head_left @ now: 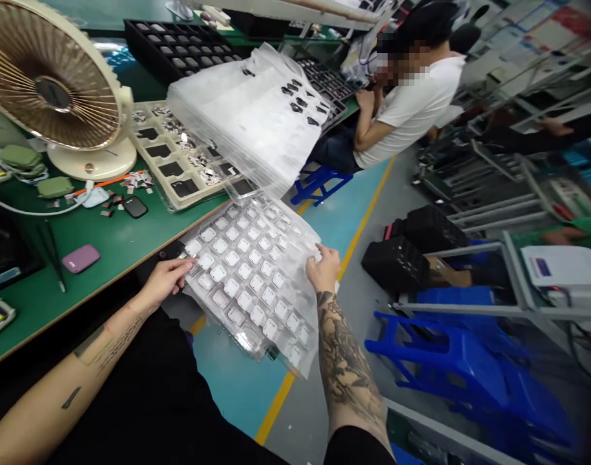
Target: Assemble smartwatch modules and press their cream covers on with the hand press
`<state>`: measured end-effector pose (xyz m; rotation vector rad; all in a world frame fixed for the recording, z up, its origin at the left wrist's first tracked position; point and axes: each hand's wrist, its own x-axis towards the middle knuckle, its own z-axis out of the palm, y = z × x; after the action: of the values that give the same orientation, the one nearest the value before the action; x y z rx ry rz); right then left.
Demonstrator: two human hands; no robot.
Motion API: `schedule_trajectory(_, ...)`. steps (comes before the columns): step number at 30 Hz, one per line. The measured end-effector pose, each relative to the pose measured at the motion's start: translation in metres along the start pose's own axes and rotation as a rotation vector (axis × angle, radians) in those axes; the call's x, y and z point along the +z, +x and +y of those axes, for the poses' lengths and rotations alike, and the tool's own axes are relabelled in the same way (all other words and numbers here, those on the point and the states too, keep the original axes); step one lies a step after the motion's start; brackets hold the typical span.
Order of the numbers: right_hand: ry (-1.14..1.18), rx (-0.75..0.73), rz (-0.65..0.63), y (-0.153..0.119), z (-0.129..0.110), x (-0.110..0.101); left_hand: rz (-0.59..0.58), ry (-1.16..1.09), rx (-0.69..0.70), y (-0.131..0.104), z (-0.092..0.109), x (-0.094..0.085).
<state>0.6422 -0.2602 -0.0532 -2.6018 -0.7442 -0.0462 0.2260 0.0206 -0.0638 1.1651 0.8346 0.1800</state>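
Note:
A clear plastic tray (243, 272) with rows of small white squarish parts hangs tilted in front of me, beyond the bench edge. My left hand (168, 279) pinches its left edge between thumb and fingers. At the opposite side my right hand (323, 266) is closed on a thin translucent sheet (311, 316) that lies along the tray's right part. Whether those fingers also grip the tray's rim, I cannot tell. Just beyond is a stack of clear trays (237, 116) covered with whitish film, with several black pieces (300, 102) on top.
A fan (53, 93) stands on the green bench (125, 242) at left. Near it are a beige compartment tray (179, 200), a purple case (81, 258) and tweezers (55, 255). A co-worker (406, 110) sits ahead. Blue stools (450, 361) and black boxes (396, 261) stand at right.

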Motion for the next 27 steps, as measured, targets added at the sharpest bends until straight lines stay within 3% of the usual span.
schedule_trajectory(2, 0.087, -0.114, -0.037, -0.011, -0.046, 0.005, 0.009, 0.004, -0.001, -0.009, -0.006, 0.0)
schedule_trajectory(5, 0.22, -0.358, -0.249, -0.036, -0.13, 0.035, 0.023, 0.046, 0.041, -0.036, -0.007, -0.001)
schedule_trajectory(8, 0.274, -0.577, -0.479, -0.058, -0.208, 0.077, 0.028, 0.105, 0.107, -0.089, 0.006, -0.009)
schedule_trajectory(11, 0.22, -0.726, -0.66, -0.071, -0.26, 0.102, 0.083, 0.277, 0.296, -0.156, 0.027, -0.03)
schedule_trajectory(13, 0.125, -0.784, -0.728, -0.074, -0.279, 0.105, 0.269, 0.476, 0.554, -0.196, 0.04, -0.053)
schedule_trajectory(15, 0.001, -0.83, -0.756, -0.074, -0.29, 0.101, 0.542, 0.693, 0.739, -0.224, 0.05, -0.079)
schedule_trajectory(17, -0.127, -0.877, -0.762, -0.07, -0.296, 0.098, 0.805, 0.92, 0.74, -0.238, 0.055, -0.105)
schedule_trajectory(19, -0.242, -0.919, -0.751, -0.066, -0.301, 0.098, 0.963, 1.135, 0.609, -0.242, 0.056, -0.127)
schedule_trajectory(23, -0.423, -0.932, -0.681, -0.067, -0.307, 0.108, 0.995, 1.371, 0.391, -0.231, 0.05, -0.145)
schedule_trajectory(27, -0.515, -0.874, -0.604, -0.079, -0.309, 0.118, 0.984, 1.267, 0.386, -0.224, 0.042, -0.143)
